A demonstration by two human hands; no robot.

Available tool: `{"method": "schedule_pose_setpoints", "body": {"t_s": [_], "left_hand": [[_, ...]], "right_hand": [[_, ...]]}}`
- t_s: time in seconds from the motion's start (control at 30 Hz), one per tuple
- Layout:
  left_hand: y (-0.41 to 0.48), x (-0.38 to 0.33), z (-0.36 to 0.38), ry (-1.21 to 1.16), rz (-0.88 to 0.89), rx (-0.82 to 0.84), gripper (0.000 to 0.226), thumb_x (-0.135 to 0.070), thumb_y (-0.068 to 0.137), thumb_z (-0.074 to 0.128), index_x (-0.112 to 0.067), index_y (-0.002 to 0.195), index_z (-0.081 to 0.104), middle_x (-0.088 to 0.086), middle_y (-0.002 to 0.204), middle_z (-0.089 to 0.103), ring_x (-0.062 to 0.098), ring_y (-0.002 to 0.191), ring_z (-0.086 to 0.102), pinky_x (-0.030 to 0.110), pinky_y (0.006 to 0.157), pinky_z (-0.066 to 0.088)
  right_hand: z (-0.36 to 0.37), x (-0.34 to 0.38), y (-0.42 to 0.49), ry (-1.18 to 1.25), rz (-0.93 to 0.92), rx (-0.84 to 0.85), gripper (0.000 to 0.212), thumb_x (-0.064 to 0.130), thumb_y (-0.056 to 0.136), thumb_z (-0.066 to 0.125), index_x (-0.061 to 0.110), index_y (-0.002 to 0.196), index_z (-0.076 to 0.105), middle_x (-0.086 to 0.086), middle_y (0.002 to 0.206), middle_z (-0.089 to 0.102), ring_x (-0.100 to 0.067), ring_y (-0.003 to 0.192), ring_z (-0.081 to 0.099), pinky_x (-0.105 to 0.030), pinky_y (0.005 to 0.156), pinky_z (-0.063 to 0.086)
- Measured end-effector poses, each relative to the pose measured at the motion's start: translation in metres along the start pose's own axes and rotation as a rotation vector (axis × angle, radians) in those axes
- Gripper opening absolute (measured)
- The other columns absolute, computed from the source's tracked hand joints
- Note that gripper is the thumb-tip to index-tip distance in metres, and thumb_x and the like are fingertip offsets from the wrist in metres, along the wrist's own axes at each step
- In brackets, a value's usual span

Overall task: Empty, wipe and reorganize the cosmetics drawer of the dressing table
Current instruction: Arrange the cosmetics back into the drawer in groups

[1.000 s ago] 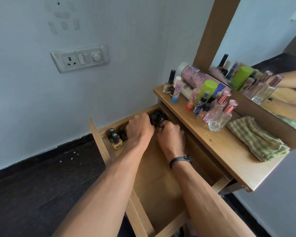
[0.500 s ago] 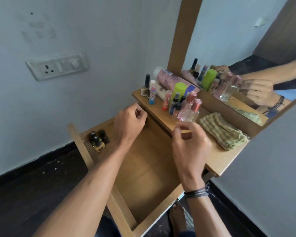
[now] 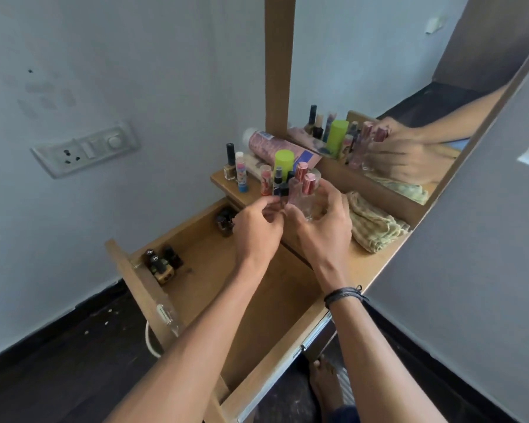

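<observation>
The wooden drawer stands pulled open below the dressing table top. Several nail polish bottles sit in its far left corner, and a few dark bottles at its back right. My right hand curls round a clear perfume bottle with a pink cap on the table top. My left hand pinches a small black-capped spray bottle just beside it. A second pink-capped perfume bottle stands behind them.
More cosmetics crowd the table's left end: a green-capped can, a pink tube lying down, a nail polish and lip balms. A checked cloth lies to the right. The mirror rises behind. A wall socket is at left.
Both hands left the back of the drawer and rose to the table top. The right hand closed round the clear perfume bottle, and the left came up beside it to the small spray bottle.
</observation>
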State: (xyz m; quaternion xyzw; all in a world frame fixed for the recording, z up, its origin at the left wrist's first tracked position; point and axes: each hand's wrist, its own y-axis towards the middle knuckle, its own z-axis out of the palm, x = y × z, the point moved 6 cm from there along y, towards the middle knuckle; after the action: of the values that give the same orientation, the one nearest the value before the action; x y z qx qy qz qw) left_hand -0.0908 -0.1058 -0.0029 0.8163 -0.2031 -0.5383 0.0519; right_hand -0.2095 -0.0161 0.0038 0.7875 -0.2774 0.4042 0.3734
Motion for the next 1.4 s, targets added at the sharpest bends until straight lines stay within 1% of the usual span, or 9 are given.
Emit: {"method": "schedule_pose_setpoints", "body": {"t_s": [0.17, 0.37, 0.5, 0.7, 0.87, 0.93, 1.1, 1.33, 1.4], "left_hand": [[0.002, -0.002, 0.001, 0.038, -0.07, -0.054, 0.017, -0.013, 0.088, 0.071, -0.017, 0.103, 0.077, -0.008, 0.088, 0.075, 0.003, 0.079, 0.068, 0.019, 0.075, 0.054], [0.004, 0.001, 0.004, 0.012, -0.104, -0.026, 0.016, -0.012, 0.086, 0.073, -0.019, 0.1, 0.076, -0.009, 0.086, 0.074, 0.0, 0.078, 0.068, 0.012, 0.07, 0.053], [0.006, 0.004, 0.003, 0.006, -0.107, 0.035, 0.019, -0.01, 0.087, 0.073, -0.017, 0.105, 0.076, -0.007, 0.089, 0.075, 0.0, 0.081, 0.068, 0.001, 0.064, 0.047], [0.006, 0.003, 0.0, -0.017, -0.108, 0.141, 0.03, -0.004, 0.089, 0.068, -0.017, 0.115, 0.075, -0.008, 0.097, 0.076, 0.004, 0.091, 0.07, 0.023, 0.087, 0.057], [0.0, 0.001, -0.002, -0.025, -0.115, 0.19, 0.038, -0.002, 0.091, 0.065, -0.019, 0.124, 0.071, -0.008, 0.106, 0.076, 0.005, 0.099, 0.069, 0.026, 0.096, 0.054], [-0.005, -0.001, -0.006, -0.037, -0.125, 0.2, 0.04, -0.001, 0.091, 0.065, -0.017, 0.128, 0.068, -0.006, 0.112, 0.075, 0.004, 0.102, 0.068, 0.022, 0.096, 0.053], [-0.046, 0.003, -0.041, -0.037, -0.165, 0.149, 0.04, -0.003, 0.095, 0.061, -0.018, 0.132, 0.065, -0.007, 0.119, 0.071, 0.0, 0.101, 0.065, -0.001, 0.073, 0.045], [-0.137, 0.032, -0.103, 0.138, -0.22, 0.131, 0.038, -0.006, 0.093, 0.06, -0.022, 0.128, 0.066, -0.011, 0.113, 0.069, 0.004, 0.1, 0.065, 0.026, 0.088, 0.056], [-0.149, 0.031, -0.113, 0.128, -0.228, 0.185, 0.04, -0.007, 0.093, 0.063, -0.02, 0.131, 0.065, -0.01, 0.115, 0.068, 0.004, 0.104, 0.064, 0.025, 0.092, 0.054]], "right_hand": [[0.007, -0.003, 0.006, -0.006, 0.069, 0.061, 0.062, 0.044, 0.085, 0.076, 0.025, 0.14, 0.055, 0.007, 0.117, 0.069, -0.009, 0.105, 0.062, -0.03, 0.089, 0.051], [0.008, -0.007, 0.007, -0.05, 0.113, 0.059, 0.035, 0.043, 0.089, 0.072, 0.022, 0.117, 0.066, 0.008, 0.101, 0.07, -0.014, 0.09, 0.063, -0.027, 0.071, 0.042], [0.01, -0.009, 0.008, -0.097, 0.122, 0.055, 0.041, 0.046, 0.09, 0.071, 0.02, 0.12, 0.061, 0.003, 0.104, 0.071, -0.021, 0.093, 0.064, -0.031, 0.072, 0.042], [0.013, -0.005, 0.009, -0.23, 0.133, 0.083, 0.043, 0.052, 0.091, 0.068, 0.02, 0.117, 0.057, -0.001, 0.107, 0.071, -0.027, 0.098, 0.065, -0.033, 0.068, 0.038], [0.014, -0.003, 0.007, -0.28, 0.149, 0.086, 0.038, 0.049, 0.093, 0.065, 0.018, 0.114, 0.056, -0.004, 0.111, 0.071, -0.029, 0.1, 0.065, -0.034, 0.069, 0.039], [0.013, -0.003, 0.005, -0.274, 0.146, 0.082, 0.037, 0.047, 0.094, 0.064, 0.016, 0.114, 0.057, -0.005, 0.11, 0.07, -0.029, 0.099, 0.065, -0.033, 0.069, 0.038], [0.011, 0.002, -0.001, -0.248, 0.111, 0.081, 0.039, 0.038, 0.096, 0.066, 0.01, 0.122, 0.061, -0.005, 0.112, 0.071, -0.024, 0.099, 0.065, -0.027, 0.071, 0.036], [-0.007, 0.009, -0.017, -0.113, 0.199, 0.097, 0.034, 0.035, 0.095, 0.068, 0.008, 0.116, 0.064, -0.006, 0.105, 0.069, -0.027, 0.099, 0.065, -0.03, 0.079, 0.046], [-0.015, 0.014, -0.031, -0.072, 0.212, 0.091, 0.035, 0.034, 0.095, 0.068, 0.006, 0.116, 0.064, -0.009, 0.11, 0.071, -0.027, 0.1, 0.066, -0.029, 0.078, 0.046]]}}
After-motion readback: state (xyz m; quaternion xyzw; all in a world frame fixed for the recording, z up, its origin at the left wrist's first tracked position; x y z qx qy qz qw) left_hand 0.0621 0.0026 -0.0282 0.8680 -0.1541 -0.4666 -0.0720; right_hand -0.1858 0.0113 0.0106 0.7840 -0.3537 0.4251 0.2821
